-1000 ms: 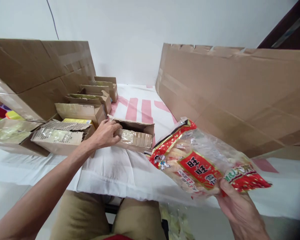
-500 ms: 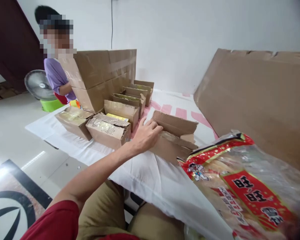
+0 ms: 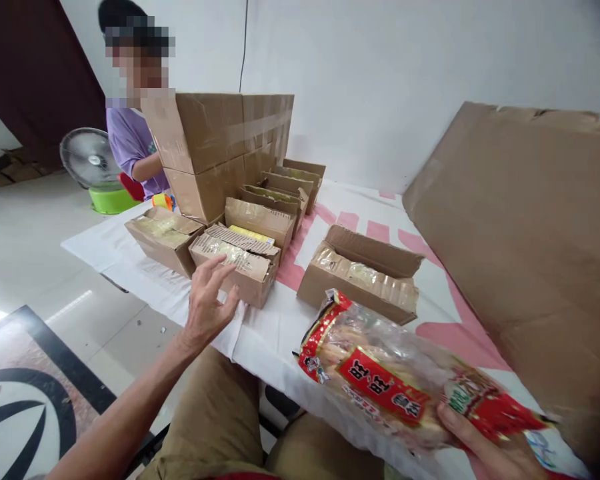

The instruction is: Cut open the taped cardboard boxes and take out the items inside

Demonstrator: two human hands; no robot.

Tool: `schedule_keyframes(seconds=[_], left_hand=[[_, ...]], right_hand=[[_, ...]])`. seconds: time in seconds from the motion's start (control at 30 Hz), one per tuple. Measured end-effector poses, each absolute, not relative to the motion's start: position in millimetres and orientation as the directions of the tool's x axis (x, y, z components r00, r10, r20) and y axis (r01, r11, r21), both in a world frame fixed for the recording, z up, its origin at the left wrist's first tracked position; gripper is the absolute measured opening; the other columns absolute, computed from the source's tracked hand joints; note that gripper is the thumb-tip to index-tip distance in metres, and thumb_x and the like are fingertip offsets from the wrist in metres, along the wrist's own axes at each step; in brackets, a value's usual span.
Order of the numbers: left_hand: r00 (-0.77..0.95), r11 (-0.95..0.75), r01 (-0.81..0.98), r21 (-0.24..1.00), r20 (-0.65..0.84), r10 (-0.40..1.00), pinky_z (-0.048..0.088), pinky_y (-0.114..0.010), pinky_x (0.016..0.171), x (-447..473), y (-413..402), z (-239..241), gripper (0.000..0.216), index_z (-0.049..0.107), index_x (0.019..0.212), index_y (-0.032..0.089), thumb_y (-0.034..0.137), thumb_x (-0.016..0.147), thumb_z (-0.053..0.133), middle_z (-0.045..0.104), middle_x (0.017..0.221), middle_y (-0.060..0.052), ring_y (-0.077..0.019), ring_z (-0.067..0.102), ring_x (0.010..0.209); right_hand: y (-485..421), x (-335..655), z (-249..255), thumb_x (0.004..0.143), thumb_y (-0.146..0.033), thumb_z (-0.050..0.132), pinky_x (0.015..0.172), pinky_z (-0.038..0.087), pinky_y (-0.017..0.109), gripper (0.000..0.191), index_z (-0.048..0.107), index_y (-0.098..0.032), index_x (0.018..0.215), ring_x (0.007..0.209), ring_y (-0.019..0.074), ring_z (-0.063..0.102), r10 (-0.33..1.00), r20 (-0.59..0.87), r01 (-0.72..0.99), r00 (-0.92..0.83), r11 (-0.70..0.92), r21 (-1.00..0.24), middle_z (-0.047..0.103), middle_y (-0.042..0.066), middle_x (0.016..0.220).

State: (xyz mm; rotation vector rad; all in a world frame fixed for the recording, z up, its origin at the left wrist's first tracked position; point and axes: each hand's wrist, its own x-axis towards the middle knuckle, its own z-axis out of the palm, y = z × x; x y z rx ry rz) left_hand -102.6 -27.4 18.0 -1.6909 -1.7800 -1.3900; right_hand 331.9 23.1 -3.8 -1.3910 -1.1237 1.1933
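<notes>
My right hand (image 3: 485,450) grips the near end of a red and clear snack bag (image 3: 380,373) of rice crackers, held over the table's front edge. My left hand (image 3: 207,303) hovers open with fingers spread, just in front of a small cardboard box (image 3: 237,263) with taped flaps. An open cardboard box (image 3: 365,273) stands alone on the white cloth, beyond the bag and apart from both hands.
A row of small open boxes (image 3: 280,193) runs back along a tall cardboard carton (image 3: 220,147). A large flat cardboard sheet (image 3: 530,233) leans at the right. Behind the carton stands another person in a purple shirt (image 3: 130,143), with a fan (image 3: 87,160) on the floor.
My left hand let go of the lone open box and drew back toward the near-left box. The snack bag dropped lower and farther from the camera. The view swung slightly right.
</notes>
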Motion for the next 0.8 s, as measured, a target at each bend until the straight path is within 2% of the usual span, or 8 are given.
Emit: schedule_keyframes(seconds=[0.1, 0.27, 0.37, 0.47, 0.57, 0.7, 0.8], left_hand=[[-0.246, -0.125, 0.900, 0.417, 0.723, 0.646, 0.041, -0.055, 0.116, -132.7, -4.8, 28.5, 0.035, 0.068, 0.121, 0.023, 0.028, 0.087, 0.065, 0.061, 0.141, -0.014, -0.0340, 0.058, 0.132], [-0.145, -0.137, 0.899, 0.417, 0.576, 0.804, 0.042, -0.054, 0.114, -163.8, 45.6, 41.6, 0.040, 0.073, 0.117, 0.022, 0.044, 0.084, 0.067, 0.065, 0.137, -0.015, -0.0369, 0.057, 0.130], [-0.041, -0.177, 0.904, 0.389, 0.491, 0.870, 0.044, -0.052, 0.111, -169.2, 66.0, 44.0, 0.039, 0.075, 0.113, 0.023, 0.048, 0.085, 0.066, 0.068, 0.129, -0.014, -0.0361, 0.061, 0.124], [0.011, -0.198, 0.903, 0.382, 0.438, 0.899, 0.045, -0.052, 0.110, -166.9, 70.9, 43.3, 0.038, 0.075, 0.113, 0.022, 0.049, 0.089, 0.061, 0.071, 0.124, -0.014, -0.0356, 0.063, 0.119], [-0.026, -0.199, 0.894, 0.401, 0.490, 0.871, 0.044, -0.053, 0.111, -159.5, 56.3, 41.3, 0.040, 0.074, 0.117, 0.021, 0.049, 0.092, 0.059, 0.069, 0.129, -0.015, -0.0368, 0.062, 0.125], [-0.107, -0.218, 0.904, 0.369, 0.686, 0.720, 0.040, -0.054, 0.117, -143.2, 10.5, 34.0, 0.035, 0.069, 0.124, 0.023, 0.039, 0.094, 0.063, 0.064, 0.141, -0.014, -0.0358, 0.056, 0.136], [-0.181, -0.197, 0.901, 0.386, 0.749, 0.637, 0.045, -0.052, 0.113, -132.6, -25.7, 17.7, 0.033, 0.067, 0.124, 0.025, 0.029, 0.091, 0.067, 0.065, 0.135, -0.013, -0.0327, 0.060, 0.129]], right_hand=[[24.3, 316.1, 1.7, 0.049, -0.050, 0.096, 0.075, 0.069, 0.052, 0.054, 0.082, -0.027, 0.097, 0.093, 0.0426, 0.079, 0.970, -0.237, 0.028, 0.043, -0.239, -0.971, 0.083, 0.014, 0.105], [17.9, 321.2, -3.7, 0.049, -0.049, 0.097, 0.075, 0.070, 0.048, 0.051, 0.082, -0.027, 0.092, 0.089, 0.0387, 0.080, 0.970, -0.228, 0.012, 0.089, -0.230, -0.973, 0.083, 0.012, 0.102], [13.4, 332.4, -8.6, 0.043, -0.047, 0.098, 0.072, 0.070, 0.043, 0.047, 0.082, -0.026, 0.082, 0.085, 0.0370, 0.080, 0.963, -0.221, 0.014, 0.153, -0.226, -0.974, 0.083, 0.010, 0.093], [12.0, 339.3, -11.4, 0.042, -0.047, 0.098, 0.072, 0.070, 0.040, 0.049, 0.081, -0.026, 0.083, 0.089, 0.0377, 0.079, 0.955, -0.216, 0.013, 0.202, -0.223, -0.975, 0.083, 0.010, 0.096], [13.5, 340.3, -13.2, 0.047, -0.048, 0.097, 0.079, 0.070, 0.043, 0.052, 0.081, -0.027, 0.092, 0.102, 0.0405, 0.078, 0.957, -0.223, 0.019, 0.184, -0.230, -0.973, 0.083, 0.010, 0.108], [18.2, 336.6, -15.3, 0.051, -0.046, 0.098, 0.087, 0.068, 0.042, 0.056, 0.081, -0.028, 0.101, 0.107, 0.0380, 0.077, 0.959, -0.254, 0.005, 0.122, -0.256, -0.967, 0.082, 0.009, 0.114], [23.4, 332.0, -18.7, 0.052, -0.048, 0.098, 0.087, 0.068, 0.044, 0.056, 0.082, -0.027, 0.101, 0.105, 0.0379, 0.077, 0.962, -0.263, 0.018, 0.076, -0.265, -0.964, 0.082, 0.010, 0.111]])
